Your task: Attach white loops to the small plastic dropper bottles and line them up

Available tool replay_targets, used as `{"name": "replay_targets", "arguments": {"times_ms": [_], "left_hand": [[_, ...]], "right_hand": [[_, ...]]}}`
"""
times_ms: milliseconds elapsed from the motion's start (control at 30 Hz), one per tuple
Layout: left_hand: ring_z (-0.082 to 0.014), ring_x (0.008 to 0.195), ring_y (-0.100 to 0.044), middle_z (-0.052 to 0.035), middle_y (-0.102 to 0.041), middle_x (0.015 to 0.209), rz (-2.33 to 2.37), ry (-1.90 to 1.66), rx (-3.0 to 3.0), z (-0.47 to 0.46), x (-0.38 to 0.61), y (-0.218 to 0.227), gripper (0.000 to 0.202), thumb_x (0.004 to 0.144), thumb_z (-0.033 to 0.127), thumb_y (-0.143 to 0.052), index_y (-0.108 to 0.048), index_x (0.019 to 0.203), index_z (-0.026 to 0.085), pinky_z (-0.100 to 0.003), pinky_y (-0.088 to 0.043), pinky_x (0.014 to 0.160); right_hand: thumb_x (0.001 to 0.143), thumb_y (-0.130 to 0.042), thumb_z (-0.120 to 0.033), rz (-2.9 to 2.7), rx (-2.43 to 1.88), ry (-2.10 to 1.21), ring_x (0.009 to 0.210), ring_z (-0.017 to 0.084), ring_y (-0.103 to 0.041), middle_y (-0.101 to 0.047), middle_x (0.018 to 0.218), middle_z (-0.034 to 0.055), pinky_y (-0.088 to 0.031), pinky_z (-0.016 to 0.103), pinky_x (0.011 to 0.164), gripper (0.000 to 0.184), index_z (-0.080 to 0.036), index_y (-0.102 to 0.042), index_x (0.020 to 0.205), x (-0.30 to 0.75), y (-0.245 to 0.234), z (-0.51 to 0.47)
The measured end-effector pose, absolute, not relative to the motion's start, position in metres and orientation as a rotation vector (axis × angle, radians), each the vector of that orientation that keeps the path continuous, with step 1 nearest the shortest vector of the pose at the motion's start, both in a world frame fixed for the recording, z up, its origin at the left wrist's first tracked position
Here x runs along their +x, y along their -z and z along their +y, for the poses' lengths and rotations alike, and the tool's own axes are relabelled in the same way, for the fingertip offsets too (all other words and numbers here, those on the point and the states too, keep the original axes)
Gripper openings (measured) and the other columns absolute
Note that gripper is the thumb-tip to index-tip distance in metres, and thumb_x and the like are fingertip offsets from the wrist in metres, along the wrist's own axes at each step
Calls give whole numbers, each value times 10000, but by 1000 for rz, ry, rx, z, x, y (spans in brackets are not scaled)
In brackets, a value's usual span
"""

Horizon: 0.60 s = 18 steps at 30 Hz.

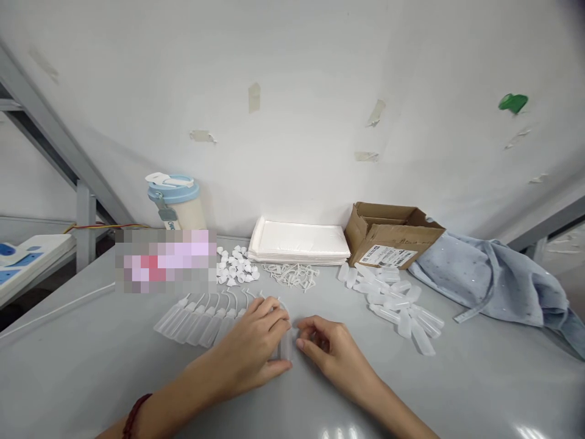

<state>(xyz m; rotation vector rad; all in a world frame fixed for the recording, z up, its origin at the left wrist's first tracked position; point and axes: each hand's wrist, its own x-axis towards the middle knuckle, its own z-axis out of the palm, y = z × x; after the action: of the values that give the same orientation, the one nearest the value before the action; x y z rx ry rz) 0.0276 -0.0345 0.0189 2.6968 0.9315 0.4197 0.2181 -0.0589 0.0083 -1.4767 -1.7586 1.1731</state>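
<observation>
A row of clear plastic squeeze bottles (194,322) with thin curved nozzle tubes lies on the grey table, running under my left hand. My left hand (256,341) arches over the row's right end, its fingers at the top and its thumb at the bottom of the last bottle (286,345); part of the row is hidden beneath it. Just right of that bottle, my right hand (326,344) rests with fingers curled and the thumb apart from them. Nothing shows between its fingertips.
White caps (235,265) and thin white nozzle tubes (292,274) lie in piles behind my hands. Loose bottles (402,305) are scattered at right. Against the wall stand a drink cup (176,201), white packets (299,241) and a cardboard box (393,238), beside blue cloth (493,280).
</observation>
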Motion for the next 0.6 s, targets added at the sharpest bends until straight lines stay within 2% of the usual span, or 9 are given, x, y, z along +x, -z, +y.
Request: {"name": "replay_targets", "arguments": {"times_ms": [167,333,600], "left_hand": [[-271,972,-478,-77,-608,977,943,-318,2674,-34,25,-21,276,734,274,-699,-561,943,157,-413,-415,843],[-268,1000,-456,-75,-577,1010,942,-292,2639,-35,24,-20,268,752,228,-652,-521,977,165,-401,-402,861],[-282,1032,-428,-73,-552,1034,940,-263,2607,-34,25,-20,300,737,207,-632,-504,1005,172,-421,-379,891]], "right_hand": [[761,-591,-197,-1862,-1470,-1090,659,138,-569,-675,889,24,-441,255,604,224,-191,-623,982,216,-6,-61],[737,-621,-154,-1959,-1466,-1032,673,144,-552,-641,849,20,-435,264,626,211,-184,-606,945,215,-6,-62],[729,-637,-121,-1995,-1432,-1023,674,142,-542,-639,907,29,-441,277,658,269,-177,-603,989,214,-5,-62]]}}
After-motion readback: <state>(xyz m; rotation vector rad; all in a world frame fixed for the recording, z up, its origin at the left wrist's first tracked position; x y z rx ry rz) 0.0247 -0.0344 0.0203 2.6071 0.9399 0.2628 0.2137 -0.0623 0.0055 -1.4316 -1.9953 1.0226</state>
